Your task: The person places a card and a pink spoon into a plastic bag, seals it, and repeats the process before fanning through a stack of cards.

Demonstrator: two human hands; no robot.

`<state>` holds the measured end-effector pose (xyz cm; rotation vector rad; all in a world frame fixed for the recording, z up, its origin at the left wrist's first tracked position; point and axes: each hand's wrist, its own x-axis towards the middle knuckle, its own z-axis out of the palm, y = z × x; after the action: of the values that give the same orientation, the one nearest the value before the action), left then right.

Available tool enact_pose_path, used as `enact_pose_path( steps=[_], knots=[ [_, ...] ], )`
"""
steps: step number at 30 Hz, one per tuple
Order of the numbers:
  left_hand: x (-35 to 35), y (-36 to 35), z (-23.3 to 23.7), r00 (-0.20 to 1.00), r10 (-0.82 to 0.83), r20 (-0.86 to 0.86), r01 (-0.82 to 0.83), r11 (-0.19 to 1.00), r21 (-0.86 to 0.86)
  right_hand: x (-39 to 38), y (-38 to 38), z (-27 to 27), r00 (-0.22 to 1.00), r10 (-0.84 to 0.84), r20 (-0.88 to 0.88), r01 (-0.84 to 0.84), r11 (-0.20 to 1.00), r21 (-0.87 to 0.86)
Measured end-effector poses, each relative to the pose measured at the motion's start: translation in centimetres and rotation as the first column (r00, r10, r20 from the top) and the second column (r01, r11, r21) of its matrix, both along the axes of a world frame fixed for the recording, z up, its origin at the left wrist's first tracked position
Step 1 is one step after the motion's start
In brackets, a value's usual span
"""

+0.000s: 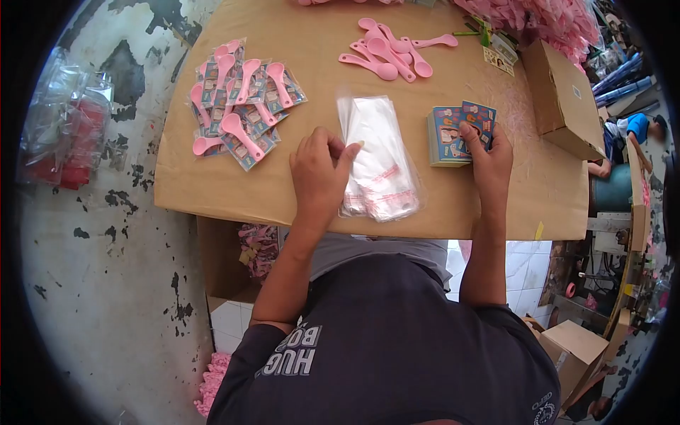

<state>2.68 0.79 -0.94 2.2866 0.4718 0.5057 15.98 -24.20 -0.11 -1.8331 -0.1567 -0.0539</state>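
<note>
My left hand (320, 170) is closed at the left edge of a stack of clear plastic bags (379, 152), thumb and fingers pinching one bag whose edge lifts up, slightly blurred. To the right, my right hand (491, 152) holds a printed blue card (479, 113) between thumb and fingers. That card overlaps a neat stack of the same cards (445, 138) on the table. Several loose pink spoons (397, 51) lie beyond the bags. On the left is a pile of bagged sets, each with a pink spoon (241, 136) and a printed card.
Brown paper covers the table (283, 202). A cardboard box (563, 99) stands at its right edge, with a heap of pink items (538, 21) behind. Plastic packs (67, 120) hang by the left wall. Another person (630, 134) is at the far right.
</note>
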Motion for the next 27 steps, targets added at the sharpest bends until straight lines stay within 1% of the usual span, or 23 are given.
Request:
enact_pose_path(
  steps=[1,2,3,5,6,8,9,11,12,14,15,17,18,20,21,23,24,25,26,27],
  knots=[
    [0.0,0.0,-0.1,1.000,0.005,0.021,-0.004,0.999,-0.040,0.0,0.1,0.1,1.000,-0.008,0.028,0.007,1.000,0.028],
    [-0.1,-0.1,0.0,0.999,0.012,0.049,-0.011,0.999,-0.033,0.0,0.0,0.2,0.998,-0.015,0.056,0.012,0.998,0.055],
    [-0.1,0.0,-0.2,0.999,0.009,0.049,-0.008,0.999,-0.032,0.1,-0.3,-0.1,0.998,-0.018,0.056,0.015,0.998,0.056],
    [-0.3,0.2,-0.8,0.996,0.034,0.079,-0.025,0.993,-0.115,0.4,-0.6,-1.1,1.000,-0.022,0.019,0.020,0.995,0.102],
    [-0.3,0.3,-1.2,0.996,0.032,0.080,-0.023,0.994,-0.111,0.6,-0.7,-1.4,1.000,-0.024,0.019,0.021,0.994,0.106],
    [-0.3,0.5,-1.8,0.974,0.042,0.224,-0.019,0.994,-0.106,0.7,-1.0,-1.9,0.988,-0.078,0.134,0.062,0.991,0.119],
    [-0.4,0.5,-1.6,0.973,0.041,0.227,-0.018,0.995,-0.102,0.5,-1.0,-1.4,0.987,-0.080,0.136,0.063,0.990,0.123],
    [-0.4,0.6,-1.0,0.956,-0.032,0.292,0.044,0.998,-0.035,-0.3,-0.2,0.4,0.974,-0.126,0.189,0.070,0.959,0.276],
    [-0.5,0.4,-0.8,0.954,-0.037,0.297,0.048,0.998,-0.030,-0.6,0.0,0.9,0.972,-0.130,0.194,0.072,0.957,0.281],
    [-0.7,0.0,-0.4,0.965,0.011,0.263,0.043,0.979,-0.198,-1.2,0.6,1.8,0.946,-0.156,0.284,0.045,0.931,0.362],
    [-0.7,0.0,-0.3,0.963,0.009,0.268,0.045,0.980,-0.194,-1.8,0.7,2.3,0.945,-0.158,0.288,0.043,0.930,0.366],
    [-0.8,0.0,-0.5,0.961,-0.011,0.276,0.083,0.964,-0.253,-3.6,0.9,3.1,0.992,0.049,0.114,-0.092,0.906,0.413],
    [-0.8,0.0,-0.6,0.961,-0.011,0.277,0.084,0.964,-0.254,-4.4,2.0,3.2,0.986,0.130,0.101,-0.162,0.880,0.446],
    [-0.8,-0.3,-0.7,0.960,0.055,0.273,0.057,0.920,-0.387,-5.7,3.0,2.5,0.936,0.351,-0.022,-0.308,0.850,0.428],
    [-0.8,-0.4,-0.6,0.959,0.055,0.279,0.060,0.920,-0.387,-5.9,3.8,1.4,0.910,0.412,0.039,-0.403,0.860,0.312],
    [-1.0,-0.3,-0.1,0.970,0.031,0.241,0.049,0.946,-0.320,-6.5,5.2,0.6,0.836,0.500,0.225,-0.511,0.859,-0.010],
    [-1.0,-0.2,-0.1,0.968,0.037,0.249,0.046,0.947,-0.318,-6.7,5.3,0.9,0.832,0.504,0.233,-0.516,0.857,-0.013],
    [-0.9,-0.1,-0.4,0.961,0.077,0.267,0.010,0.951,-0.310,-7.1,5.3,1.3,0.832,0.522,0.187,-0.490,0.850,-0.194],
    [-1.0,0.1,-0.6,0.951,0.118,0.286,-0.027,0.953,-0.302,-7.5,5.3,1.6,0.836,0.530,0.139,-0.453,0.811,-0.370],
    [-1.1,0.4,-0.7,0.949,0.116,0.292,0.013,0.913,-0.407,-7.8,5.4,1.8,0.847,0.517,0.120,-0.456,0.824,-0.335]
  ],
)
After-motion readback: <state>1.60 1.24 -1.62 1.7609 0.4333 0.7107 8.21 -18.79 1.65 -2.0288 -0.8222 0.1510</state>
